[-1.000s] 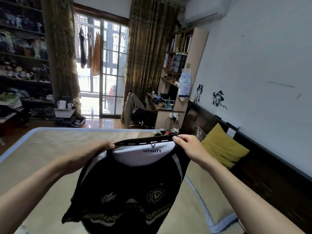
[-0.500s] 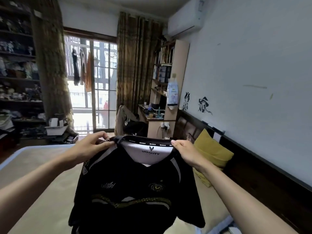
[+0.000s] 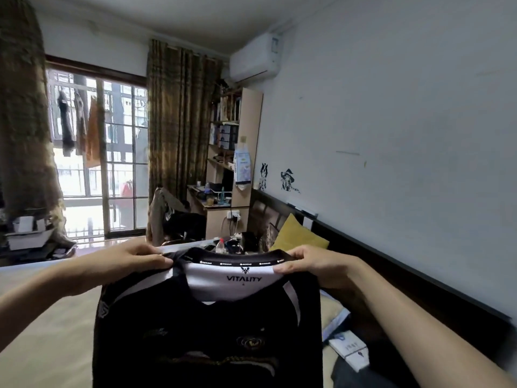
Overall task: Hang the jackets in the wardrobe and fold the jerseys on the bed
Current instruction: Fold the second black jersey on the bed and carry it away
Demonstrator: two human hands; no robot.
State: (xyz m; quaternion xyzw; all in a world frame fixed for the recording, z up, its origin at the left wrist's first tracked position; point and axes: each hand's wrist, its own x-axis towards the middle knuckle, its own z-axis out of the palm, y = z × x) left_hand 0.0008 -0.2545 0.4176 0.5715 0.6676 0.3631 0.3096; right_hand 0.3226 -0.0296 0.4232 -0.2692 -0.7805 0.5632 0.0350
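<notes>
Nearest the camera, a black jersey (image 3: 207, 326) hangs upright in the air over the bed (image 3: 50, 331), its long axis vertical, collar at the top and hem dropping out of view at the bottom edge. The neck opening faces the camera, showing the white inner panel printed VITALITY. The left hand (image 3: 126, 264) pinches the left shoulder of the jersey, fingers curled over the fabric edge; the right hand (image 3: 313, 264) grips the right shoulder beside the collar in the same way, so the collar is stretched level between them. To the right, on the bed, lies a white box (image 3: 349, 350), and beyond it a yellow pillow (image 3: 299, 236) leans against the dark headboard. Farther off stand a desk (image 3: 221, 211) and bookshelf, curtains (image 3: 179, 130), and the glass door (image 3: 112, 163).
</notes>
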